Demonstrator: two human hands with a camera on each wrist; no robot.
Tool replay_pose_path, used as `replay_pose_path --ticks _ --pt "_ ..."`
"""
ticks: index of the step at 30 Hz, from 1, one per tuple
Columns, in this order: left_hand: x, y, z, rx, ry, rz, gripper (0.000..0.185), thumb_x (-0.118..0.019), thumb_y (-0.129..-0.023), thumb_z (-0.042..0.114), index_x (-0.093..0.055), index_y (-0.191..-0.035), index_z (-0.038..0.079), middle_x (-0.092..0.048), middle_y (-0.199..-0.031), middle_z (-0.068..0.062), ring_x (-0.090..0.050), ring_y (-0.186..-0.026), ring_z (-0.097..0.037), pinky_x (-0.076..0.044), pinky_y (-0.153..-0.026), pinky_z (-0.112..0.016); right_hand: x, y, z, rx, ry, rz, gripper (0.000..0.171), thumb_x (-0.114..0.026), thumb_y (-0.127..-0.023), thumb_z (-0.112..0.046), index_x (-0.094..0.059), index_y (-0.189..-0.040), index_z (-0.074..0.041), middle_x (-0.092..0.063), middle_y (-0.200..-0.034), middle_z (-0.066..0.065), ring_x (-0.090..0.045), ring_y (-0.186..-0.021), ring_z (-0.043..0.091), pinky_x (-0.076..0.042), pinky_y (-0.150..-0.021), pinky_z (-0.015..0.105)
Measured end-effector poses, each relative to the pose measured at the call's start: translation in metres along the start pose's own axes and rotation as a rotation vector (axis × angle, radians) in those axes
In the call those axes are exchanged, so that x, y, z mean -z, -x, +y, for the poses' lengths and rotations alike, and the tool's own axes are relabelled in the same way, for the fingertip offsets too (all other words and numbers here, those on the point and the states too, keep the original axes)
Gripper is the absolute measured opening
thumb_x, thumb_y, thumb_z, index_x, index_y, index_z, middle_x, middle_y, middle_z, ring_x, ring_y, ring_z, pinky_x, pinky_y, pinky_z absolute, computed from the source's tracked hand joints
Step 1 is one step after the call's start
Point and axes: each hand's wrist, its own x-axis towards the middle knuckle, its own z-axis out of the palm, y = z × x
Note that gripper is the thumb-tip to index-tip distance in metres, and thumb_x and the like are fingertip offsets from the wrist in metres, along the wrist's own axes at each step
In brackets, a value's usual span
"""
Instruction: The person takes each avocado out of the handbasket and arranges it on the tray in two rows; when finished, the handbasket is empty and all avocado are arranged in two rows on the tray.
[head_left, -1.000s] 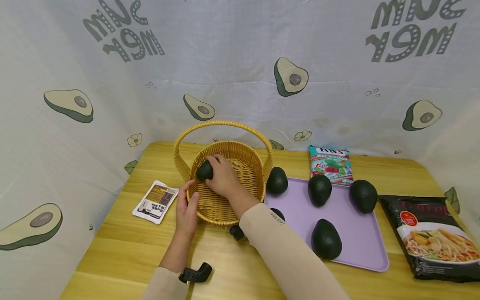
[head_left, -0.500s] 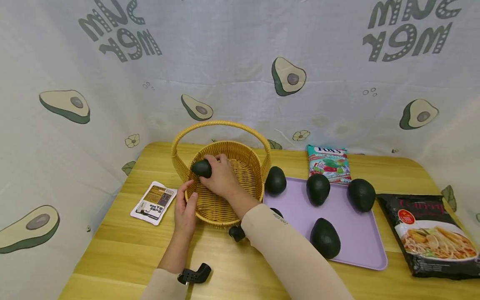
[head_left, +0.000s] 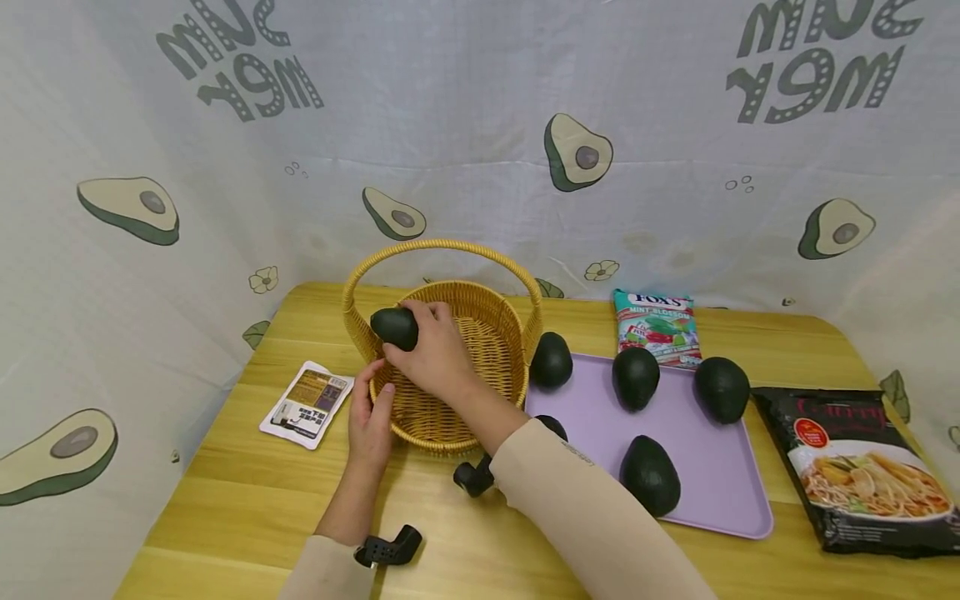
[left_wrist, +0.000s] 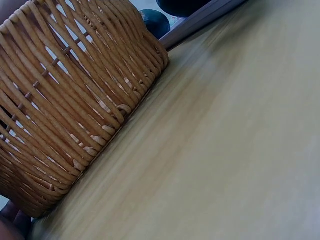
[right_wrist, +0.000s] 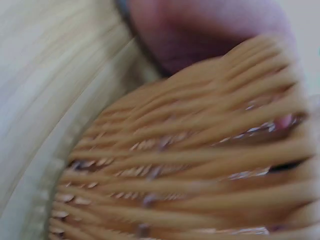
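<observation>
A yellow wicker basket (head_left: 491, 312) with a hoop handle stands on the wooden table. My right hand (head_left: 427, 350) grips a dark green avocado (head_left: 395, 327) above the basket's left rim. My left hand (head_left: 372, 417) holds the basket's near left wall, thumb against the weave. The left wrist view shows the basket's outer wall (left_wrist: 65, 105) close up on the tabletop. The right wrist view is a blurred look at the basket weave (right_wrist: 200, 175); neither hand shows there.
A lilac tray (head_left: 705, 475) right of the basket carries several more avocados (head_left: 649, 475). A mint candy bag (head_left: 657, 325) lies behind it, a black noodle packet (head_left: 862, 467) at the far right, a small sachet (head_left: 307, 402) left of the basket. Cloth walls close in the table.
My right hand has lifted the avocado up and to the left, from inside the basket to above its left rim. The left hand has stayed on the basket.
</observation>
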Motion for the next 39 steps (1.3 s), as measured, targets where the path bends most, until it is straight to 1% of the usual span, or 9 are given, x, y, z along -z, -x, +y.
replay_pose_path --ticks 5,8,16,23,29,31,33,36,39 --pt "0.000 0.000 0.000 0.007 -0.022 0.011 0.041 -0.046 -0.103 0.008 -0.046 -0.142 0.000 -0.045 -0.153 -0.015 -0.028 -0.151 -0.023 -0.019 -0.123 -0.048 0.013 0.011 -0.012 -0.007 -0.015 -0.032 0.071 -0.075 -0.089 -0.041 -0.047 -0.151 -0.022 -0.049 -0.142 0.013 -0.062 -0.113 0.028 -0.057 -0.089 0.041" --pt "-0.001 -0.001 0.001 0.006 -0.024 0.018 0.041 -0.046 -0.102 0.008 -0.047 -0.142 0.000 -0.046 -0.152 -0.015 -0.030 -0.150 -0.022 -0.020 -0.122 -0.045 0.022 0.019 -0.016 -0.003 -0.034 -0.042 0.070 -0.075 -0.089 -0.040 -0.048 -0.151 -0.021 -0.050 -0.141 0.014 -0.062 -0.111 0.029 -0.056 -0.088 0.042" --pt "0.000 0.000 0.002 0.004 -0.017 0.000 0.041 -0.045 -0.104 0.010 -0.046 -0.143 0.000 -0.043 -0.155 -0.015 -0.024 -0.154 -0.025 -0.019 -0.122 -0.052 0.040 0.040 -0.020 -0.001 -0.049 -0.012 0.067 -0.076 -0.087 -0.040 -0.052 -0.146 -0.021 -0.053 -0.135 0.015 -0.063 -0.104 0.029 -0.056 -0.084 0.044" --pt "0.000 0.001 0.000 -0.003 -0.009 0.001 0.040 -0.046 -0.104 0.007 -0.047 -0.143 0.000 -0.043 -0.155 -0.013 -0.027 -0.153 -0.022 -0.023 -0.120 -0.042 0.056 0.060 -0.020 0.049 -0.055 -0.007 0.067 -0.078 -0.086 -0.039 -0.053 -0.146 -0.020 -0.054 -0.135 0.013 -0.063 -0.104 0.028 -0.055 -0.085 0.045" --pt "0.000 0.001 -0.002 -0.025 -0.019 0.001 0.040 -0.046 -0.103 0.007 -0.047 -0.143 0.000 -0.043 -0.156 -0.014 -0.026 -0.153 -0.023 -0.021 -0.121 -0.045 0.066 0.077 -0.017 0.066 -0.073 0.011 0.065 -0.079 -0.085 -0.038 -0.056 -0.143 -0.023 -0.056 -0.131 0.007 -0.063 -0.099 0.024 -0.054 -0.083 0.042" --pt "0.001 0.001 -0.001 -0.036 -0.033 0.001 0.040 -0.046 -0.103 0.008 -0.048 -0.143 0.000 -0.043 -0.156 -0.016 -0.026 -0.153 -0.025 -0.021 -0.121 -0.041 0.068 0.081 -0.014 0.066 -0.080 0.022 0.064 -0.079 -0.085 -0.038 -0.056 -0.143 -0.025 -0.057 -0.131 0.005 -0.063 -0.099 0.023 -0.054 -0.081 0.041" --pt "0.001 0.001 -0.001 -0.046 -0.038 0.003 0.041 -0.046 -0.103 0.007 -0.048 -0.143 0.000 -0.043 -0.156 -0.017 -0.027 -0.152 -0.026 -0.022 -0.120 -0.033 0.069 0.086 -0.011 0.065 -0.088 0.031 0.063 -0.079 -0.085 -0.038 -0.057 -0.143 -0.028 -0.058 -0.131 0.003 -0.063 -0.099 0.021 -0.054 -0.080 0.039" --pt "0.000 0.001 -0.001 -0.052 -0.036 0.002 0.040 -0.046 -0.104 0.008 -0.048 -0.144 0.000 -0.045 -0.154 -0.018 -0.030 -0.150 -0.025 -0.025 -0.115 -0.021 0.072 0.093 -0.006 0.069 -0.099 0.045 0.061 -0.079 -0.085 -0.037 -0.057 -0.143 -0.030 -0.058 -0.133 0.000 -0.063 -0.101 0.018 -0.054 -0.080 0.038" --pt "0.000 0.001 -0.001 -0.047 -0.031 -0.003 0.040 -0.045 -0.105 0.009 -0.048 -0.144 0.001 -0.045 -0.154 -0.017 -0.033 -0.147 -0.023 -0.027 -0.110 -0.015 0.076 0.099 -0.002 0.057 -0.102 0.052 0.062 -0.080 -0.085 -0.037 -0.057 -0.143 -0.031 -0.058 -0.136 -0.001 -0.064 -0.104 0.018 -0.054 -0.081 0.038"
